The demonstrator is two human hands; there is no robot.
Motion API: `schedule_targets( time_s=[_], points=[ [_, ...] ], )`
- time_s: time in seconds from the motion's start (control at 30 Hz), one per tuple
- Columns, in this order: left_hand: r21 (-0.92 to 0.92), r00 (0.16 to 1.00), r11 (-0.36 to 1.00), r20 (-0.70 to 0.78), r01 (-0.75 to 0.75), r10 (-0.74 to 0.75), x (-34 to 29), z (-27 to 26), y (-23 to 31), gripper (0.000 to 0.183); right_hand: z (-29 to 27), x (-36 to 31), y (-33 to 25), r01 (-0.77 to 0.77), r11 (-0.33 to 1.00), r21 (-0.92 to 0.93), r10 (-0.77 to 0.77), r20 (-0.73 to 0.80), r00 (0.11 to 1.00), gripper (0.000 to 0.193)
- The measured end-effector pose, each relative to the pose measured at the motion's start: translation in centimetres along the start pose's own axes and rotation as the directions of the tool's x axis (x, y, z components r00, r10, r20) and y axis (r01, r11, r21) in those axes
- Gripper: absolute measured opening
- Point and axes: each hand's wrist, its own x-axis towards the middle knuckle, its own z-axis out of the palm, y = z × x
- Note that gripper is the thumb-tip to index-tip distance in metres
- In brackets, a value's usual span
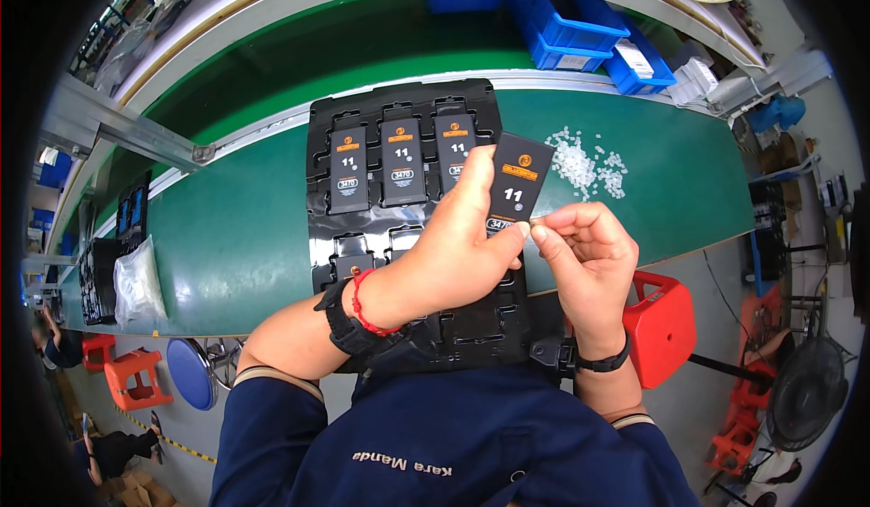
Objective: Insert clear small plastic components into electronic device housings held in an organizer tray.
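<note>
My left hand [462, 244] grips a flat black phone battery [520, 179] with an orange logo and white print, held tilted above the tray. The fingers and thumb of my right hand [589, 249] are pinched together at the battery's lower right corner. Whatever lies between those fingertips is too small to make out. Below my hands is a black plastic tray [321, 144] with moulded pockets. Similar batteries [402, 158] lie in its far row, and another [353, 260] shows partly beside my left wrist. My left forearm hides part of the tray.
Small translucent white pieces [575, 164] lie scattered on the green table [671, 163], right of the tray. Blue bins [571, 31] stand at the back right. A clear plastic bag [138, 285] and stacked black trays [98, 280] sit far left. A red stool [662, 330] is at the near right.
</note>
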Motion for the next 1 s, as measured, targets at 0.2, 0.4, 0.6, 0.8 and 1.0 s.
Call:
schedule_targets(
  time_s=[0.2,0.4,0.6,0.8,1.0],
  points=[
    [-0.281,0.994,0.955,-0.021,0.095,-0.105,-0.8,-1.1,1.8,0.036,-6.6,4.3,0.7,-0.046,0.835,-0.549,-0.006,-0.093,0.996,0.014],
    [0.068,0.924,0.922,0.015,0.381,-0.383,-4.0,-2.3,1.5,0.038,-12.0,10.5,6.0,-0.070,0.574,-0.816,-0.016,-0.097,0.995,0.009],
    [0.184,0.897,0.881,-0.015,0.436,-0.441,-5.1,-1.7,0.0,0.055,-12.1,12.3,8.5,-0.037,0.423,-0.905,0.050,-0.018,0.999,0.008],
    [0.508,0.931,0.795,-0.037,0.331,-0.364,-5.5,-1.8,-0.3,0.052,-12.3,12.2,8.7,-0.093,0.431,-0.897,0.086,-0.062,0.994,0.006],
    [0.762,0.990,0.636,-0.049,0.121,-0.130,-6.0,-2.0,-0.5,0.055,-12.0,11.3,7.0,-0.130,0.536,-0.834,0.002,-0.153,0.988,0.007]
  ],
)
